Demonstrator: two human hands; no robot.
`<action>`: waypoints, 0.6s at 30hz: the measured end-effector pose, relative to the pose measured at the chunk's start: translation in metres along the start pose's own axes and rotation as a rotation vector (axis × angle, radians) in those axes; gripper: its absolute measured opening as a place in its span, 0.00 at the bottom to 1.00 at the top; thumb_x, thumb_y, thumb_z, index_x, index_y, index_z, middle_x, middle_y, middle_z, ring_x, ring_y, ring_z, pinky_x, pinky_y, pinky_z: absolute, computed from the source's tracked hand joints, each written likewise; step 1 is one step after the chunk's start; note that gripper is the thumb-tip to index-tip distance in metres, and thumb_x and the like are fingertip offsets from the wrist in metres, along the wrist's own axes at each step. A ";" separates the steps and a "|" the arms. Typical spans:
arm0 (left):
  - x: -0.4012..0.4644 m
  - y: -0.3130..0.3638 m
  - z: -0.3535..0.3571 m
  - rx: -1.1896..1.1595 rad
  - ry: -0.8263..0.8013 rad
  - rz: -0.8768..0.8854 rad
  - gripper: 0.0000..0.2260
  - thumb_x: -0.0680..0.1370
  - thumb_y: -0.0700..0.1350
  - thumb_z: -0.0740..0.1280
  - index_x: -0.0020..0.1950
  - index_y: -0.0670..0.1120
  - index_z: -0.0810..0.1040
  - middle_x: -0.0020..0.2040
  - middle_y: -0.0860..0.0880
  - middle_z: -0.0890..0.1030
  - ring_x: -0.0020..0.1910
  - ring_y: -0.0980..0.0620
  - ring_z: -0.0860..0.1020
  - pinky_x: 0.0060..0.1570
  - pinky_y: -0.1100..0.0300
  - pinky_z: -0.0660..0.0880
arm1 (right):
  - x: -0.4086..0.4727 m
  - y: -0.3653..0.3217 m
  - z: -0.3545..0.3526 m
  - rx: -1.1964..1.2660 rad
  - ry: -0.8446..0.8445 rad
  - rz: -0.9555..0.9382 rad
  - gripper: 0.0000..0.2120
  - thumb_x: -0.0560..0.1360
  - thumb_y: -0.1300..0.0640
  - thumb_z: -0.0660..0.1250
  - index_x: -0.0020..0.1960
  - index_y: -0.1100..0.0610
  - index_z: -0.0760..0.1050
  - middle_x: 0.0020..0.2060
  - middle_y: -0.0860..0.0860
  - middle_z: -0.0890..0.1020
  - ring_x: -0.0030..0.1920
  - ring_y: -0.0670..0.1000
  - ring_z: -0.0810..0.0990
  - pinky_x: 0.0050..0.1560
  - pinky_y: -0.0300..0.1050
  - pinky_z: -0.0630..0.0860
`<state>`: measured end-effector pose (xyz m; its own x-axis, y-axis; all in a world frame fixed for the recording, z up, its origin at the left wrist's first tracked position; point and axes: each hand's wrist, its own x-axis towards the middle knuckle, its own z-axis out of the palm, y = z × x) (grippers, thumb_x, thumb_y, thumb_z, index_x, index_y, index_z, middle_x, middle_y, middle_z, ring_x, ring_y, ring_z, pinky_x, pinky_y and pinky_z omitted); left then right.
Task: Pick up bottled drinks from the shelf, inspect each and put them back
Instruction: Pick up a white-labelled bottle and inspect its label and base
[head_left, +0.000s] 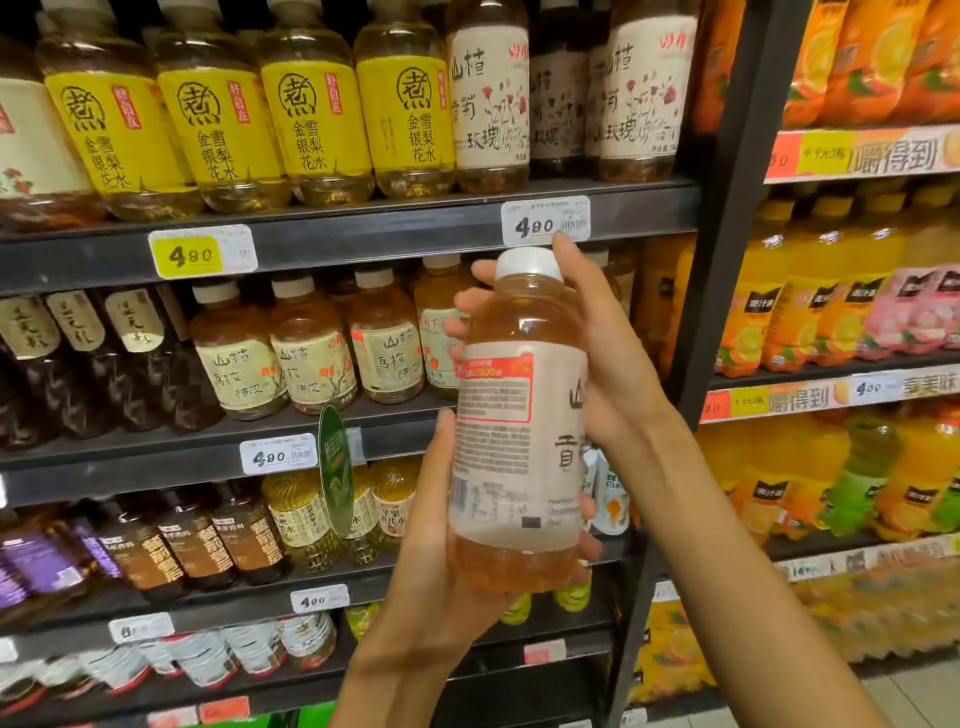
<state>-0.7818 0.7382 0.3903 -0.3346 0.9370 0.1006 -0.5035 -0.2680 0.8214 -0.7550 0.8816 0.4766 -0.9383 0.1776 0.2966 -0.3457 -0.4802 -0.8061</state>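
I hold an amber tea bottle (519, 415) with a white cap and a cream label upright in front of the shelves, its printed back panel facing me. My left hand (441, 530) grips its lower part from the left and underneath. My right hand (597, 343) wraps the neck and shoulder from the right, fingertips showing on the left side. Behind it, the second shelf (182, 457) carries similar cream-labelled amber bottles (311, 353). A gap shows on the top shelf (363, 228) between cream rose-labelled bottles (488, 98).
Yellow-labelled bottles (218, 119) line the top shelf. Dark bottles (67, 364) stand at left on the second shelf. A dark upright post (727, 208) divides off the right bay of orange juice bottles (810, 322). Price tags (545, 223) hang on the shelf edges.
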 end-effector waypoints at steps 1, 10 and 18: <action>0.000 -0.001 -0.001 0.029 -0.010 0.002 0.38 0.73 0.70 0.57 0.68 0.40 0.72 0.50 0.37 0.80 0.44 0.40 0.81 0.42 0.52 0.79 | 0.000 0.000 0.002 0.032 -0.010 -0.004 0.23 0.77 0.43 0.58 0.53 0.60 0.80 0.43 0.56 0.85 0.47 0.54 0.84 0.55 0.51 0.78; -0.001 0.000 0.002 0.411 0.181 0.217 0.24 0.72 0.70 0.61 0.64 0.62 0.76 0.63 0.52 0.80 0.63 0.51 0.77 0.61 0.48 0.75 | -0.009 -0.005 0.013 -0.433 0.256 -0.111 0.17 0.77 0.45 0.65 0.49 0.59 0.79 0.44 0.54 0.86 0.41 0.49 0.84 0.44 0.41 0.81; -0.006 0.003 0.008 0.040 0.105 0.059 0.34 0.74 0.70 0.58 0.69 0.46 0.73 0.56 0.38 0.81 0.49 0.41 0.82 0.40 0.49 0.79 | -0.002 -0.006 0.005 -0.230 0.112 0.060 0.16 0.74 0.47 0.66 0.54 0.57 0.80 0.48 0.55 0.84 0.49 0.51 0.83 0.52 0.46 0.80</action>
<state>-0.7751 0.7334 0.3969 -0.4453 0.8907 0.0920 -0.4491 -0.3110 0.8376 -0.7512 0.8797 0.4830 -0.9468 0.2549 0.1964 -0.2681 -0.2873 -0.9196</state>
